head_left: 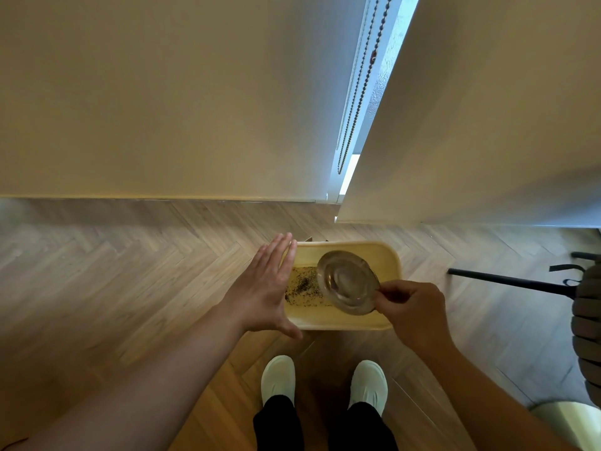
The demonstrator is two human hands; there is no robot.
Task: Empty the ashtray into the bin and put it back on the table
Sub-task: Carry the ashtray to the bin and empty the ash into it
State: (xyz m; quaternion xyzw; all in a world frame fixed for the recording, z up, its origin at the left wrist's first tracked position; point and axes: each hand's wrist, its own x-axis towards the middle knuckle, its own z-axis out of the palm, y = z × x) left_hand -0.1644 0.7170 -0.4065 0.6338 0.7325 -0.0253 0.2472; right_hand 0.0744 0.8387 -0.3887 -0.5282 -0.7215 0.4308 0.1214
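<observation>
Tipped ashtray (pixel 347 282) in right hand (pixel 411 312), hiding part of bin (pixel 341 320) floor

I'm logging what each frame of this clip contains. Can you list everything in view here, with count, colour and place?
bin: one, pale yellow, on the floor ahead of the feet
ash: a dark scatter on the bin's bottom, left part
ashtray: one, clear glass, tipped over the bin
floor: wood herringbone, brown
blinds: two, cream, hanging down to the floor
bead chain: one, dark, in the bright gap between the blinds
black rod: one, at right on the floor
grey cushion: one, at the right edge
shoes: two, white, bottom centre, below black trouser legs
left hand: open, flat at the bin's left rim
right hand: its grip pinches the ashtray's rim
</observation>
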